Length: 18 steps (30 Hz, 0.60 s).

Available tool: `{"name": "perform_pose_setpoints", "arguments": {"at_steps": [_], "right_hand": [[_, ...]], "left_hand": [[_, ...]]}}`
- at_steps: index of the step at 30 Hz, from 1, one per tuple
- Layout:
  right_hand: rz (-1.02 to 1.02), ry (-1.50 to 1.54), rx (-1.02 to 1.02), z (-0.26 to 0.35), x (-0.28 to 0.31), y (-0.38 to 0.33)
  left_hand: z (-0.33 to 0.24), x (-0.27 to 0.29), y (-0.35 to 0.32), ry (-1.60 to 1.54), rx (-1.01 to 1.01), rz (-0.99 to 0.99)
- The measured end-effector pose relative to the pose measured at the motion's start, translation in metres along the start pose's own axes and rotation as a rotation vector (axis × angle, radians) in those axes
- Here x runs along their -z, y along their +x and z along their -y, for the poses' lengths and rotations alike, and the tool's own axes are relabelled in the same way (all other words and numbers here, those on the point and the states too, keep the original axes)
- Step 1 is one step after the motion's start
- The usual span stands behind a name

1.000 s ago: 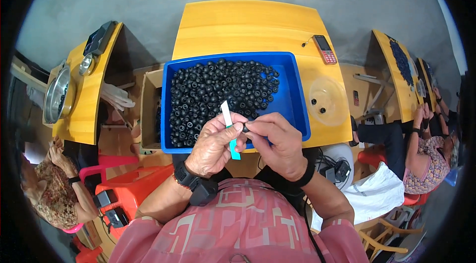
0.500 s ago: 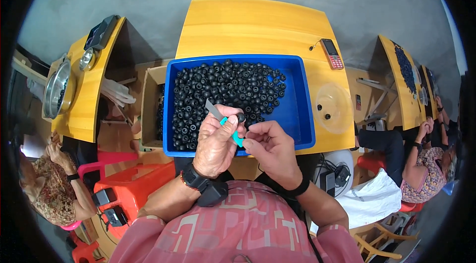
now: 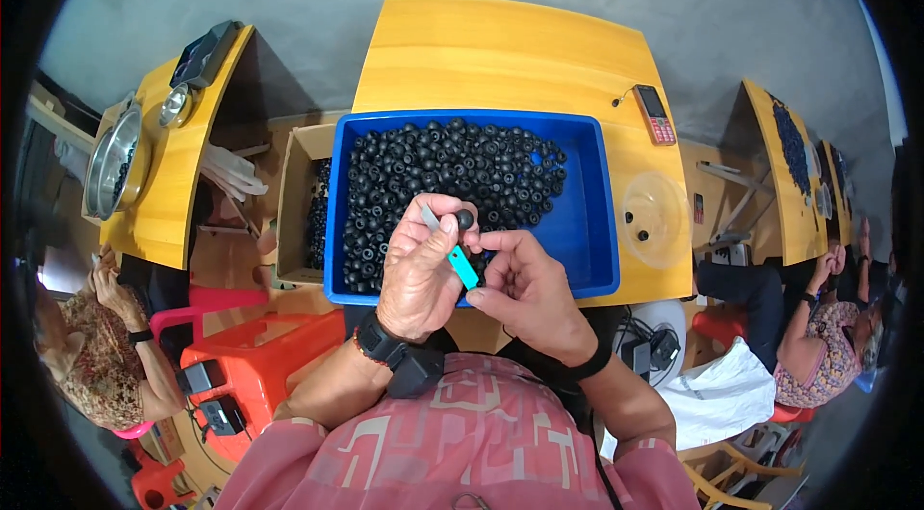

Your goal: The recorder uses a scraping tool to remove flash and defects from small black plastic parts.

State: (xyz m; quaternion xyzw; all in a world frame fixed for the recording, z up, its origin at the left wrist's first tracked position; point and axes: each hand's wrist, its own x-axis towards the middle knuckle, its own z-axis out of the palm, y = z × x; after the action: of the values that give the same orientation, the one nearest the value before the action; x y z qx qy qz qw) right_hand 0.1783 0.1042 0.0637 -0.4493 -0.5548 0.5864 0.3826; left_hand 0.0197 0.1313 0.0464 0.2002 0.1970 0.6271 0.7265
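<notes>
My left hand (image 3: pixel 421 265) is closed, with a craft knife under its thumb. The knife's teal handle (image 3: pixel 464 268) points down to the right, and its grey blade (image 3: pixel 429 217) shows above the thumb. At the same fingertips sits a small round black part (image 3: pixel 465 219). My right hand (image 3: pixel 532 294) has its fingers curled, the thumb tip by the handle's lower end; what they pinch, if anything, is hidden. Both hands are over the near edge of a blue tray (image 3: pixel 589 212), where many hollow black round parts (image 3: pixel 448 159) lie heaped.
On the yellow table (image 3: pixel 500 53) are a clear round lid or dish (image 3: pixel 658 212) with black parts and a red-and-black phone (image 3: pixel 654 114). A cardboard box (image 3: pixel 295 212) stands left of the tray. Red stools (image 3: pixel 252 351) and people at side tables flank me; a white sack (image 3: pixel 720 385) lies right.
The tray and table have shifted slightly right in view. The black part has turned, now showing a smooth rounded side, and less of the blade shows. More of the teal handle is visible.
</notes>
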Motion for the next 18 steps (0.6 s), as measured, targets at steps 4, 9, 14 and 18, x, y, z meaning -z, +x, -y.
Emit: {"name": "perform_pose_setpoints", "arguments": {"at_steps": [4,9,14,18], "right_hand": [[0.051,0.045,-0.074,0.002,0.006,-0.009],[0.094,0.022,-0.084,0.001,0.003,-0.018],[0.103,0.063,-0.078,0.007,-0.001,-0.018],[0.153,0.15,-0.14,0.0,0.006,-0.024]], "left_hand": [[-0.006,0.004,0.003,-0.011,0.004,0.021],[-0.005,0.011,0.004,-0.031,0.022,0.068],[-0.002,0.01,0.003,-0.062,0.055,0.071],[-0.01,0.018,0.003,-0.047,-0.001,0.027]]}}
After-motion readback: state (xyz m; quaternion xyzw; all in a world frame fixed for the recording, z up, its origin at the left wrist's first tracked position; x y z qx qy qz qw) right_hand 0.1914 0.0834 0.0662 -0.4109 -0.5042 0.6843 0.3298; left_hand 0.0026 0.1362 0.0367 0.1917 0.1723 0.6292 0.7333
